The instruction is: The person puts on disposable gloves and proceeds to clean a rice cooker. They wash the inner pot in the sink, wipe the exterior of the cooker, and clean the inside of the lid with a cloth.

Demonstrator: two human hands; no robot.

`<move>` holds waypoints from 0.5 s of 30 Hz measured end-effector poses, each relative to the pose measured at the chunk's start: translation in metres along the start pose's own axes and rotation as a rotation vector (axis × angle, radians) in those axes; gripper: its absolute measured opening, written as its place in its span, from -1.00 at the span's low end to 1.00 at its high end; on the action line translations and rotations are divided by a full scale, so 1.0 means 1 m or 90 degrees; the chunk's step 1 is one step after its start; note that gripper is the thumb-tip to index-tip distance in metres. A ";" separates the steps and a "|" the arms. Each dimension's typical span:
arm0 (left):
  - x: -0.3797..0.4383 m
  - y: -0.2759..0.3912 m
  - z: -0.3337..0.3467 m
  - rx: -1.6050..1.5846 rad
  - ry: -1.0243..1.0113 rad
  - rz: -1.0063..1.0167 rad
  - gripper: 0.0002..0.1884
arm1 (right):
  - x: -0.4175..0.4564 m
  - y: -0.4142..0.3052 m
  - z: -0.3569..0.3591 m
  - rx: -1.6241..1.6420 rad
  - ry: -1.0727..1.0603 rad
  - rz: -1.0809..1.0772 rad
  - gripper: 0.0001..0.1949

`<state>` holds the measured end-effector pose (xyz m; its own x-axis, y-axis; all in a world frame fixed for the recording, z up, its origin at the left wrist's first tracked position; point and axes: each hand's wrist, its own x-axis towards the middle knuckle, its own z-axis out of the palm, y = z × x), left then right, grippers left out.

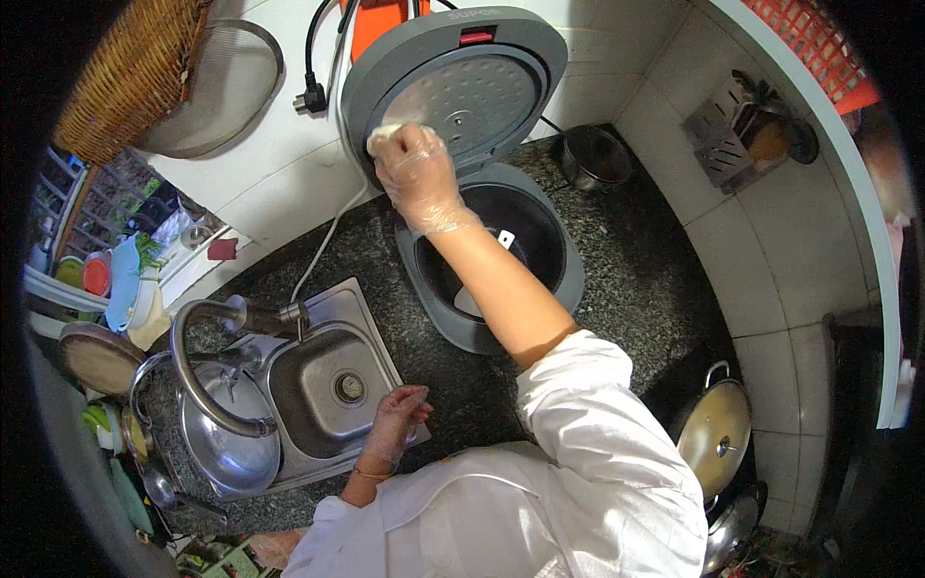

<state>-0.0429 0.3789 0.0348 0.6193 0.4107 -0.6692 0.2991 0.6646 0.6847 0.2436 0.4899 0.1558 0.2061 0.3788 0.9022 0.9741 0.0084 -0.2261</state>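
Note:
A grey Supor rice cooker [571, 278] stands on the dark granite counter with its lid [545, 43] raised. My right hand [419, 170], in a clear plastic glove, presses a whitish cloth [390, 131] against the left side of the lid's inner face. Inside the dark pot lies a white rice paddle [506, 239], partly hidden by my forearm. My left hand [401, 412], also gloved, is at the front right edge of the steel sink [318, 390]; its fingers are loosely bent and no object shows in them.
A curved faucet [191, 361] and a domed metal lid [231, 433] are left of the sink. A white cord [332, 231] runs down the wall behind. A small dark pot [596, 159] sits behind the cooker; a lidded pan [715, 441] is at right. A wicker basket [130, 72] hangs upper left.

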 end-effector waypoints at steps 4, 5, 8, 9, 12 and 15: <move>0.001 -0.003 -0.003 0.027 0.001 0.022 -0.73 | 0.006 0.000 -0.005 0.048 0.047 0.032 -0.79; 0.000 -0.002 -0.003 0.031 0.007 0.028 -0.73 | 0.011 -0.003 -0.007 0.053 0.058 0.036 -0.79; -0.002 0.001 -0.004 0.017 0.008 0.017 -0.73 | 0.007 0.006 -0.002 0.014 0.047 0.025 -0.83; -0.001 0.001 -0.003 0.016 0.009 0.016 -0.73 | 0.001 0.006 -0.001 0.076 -0.011 0.065 -0.84; 0.000 -0.001 -0.004 0.014 0.011 0.016 -0.73 | -0.010 0.008 0.002 -0.001 -0.034 -0.028 -0.82; -0.001 -0.002 -0.006 0.008 0.008 0.017 -0.74 | 0.005 0.006 -0.009 0.000 -0.003 -0.013 -0.78</move>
<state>-0.0485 0.3809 0.0325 0.6185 0.4359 -0.6538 0.2918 0.6451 0.7061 0.2508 0.4832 0.1623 0.1856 0.3833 0.9048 0.9780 0.0169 -0.2078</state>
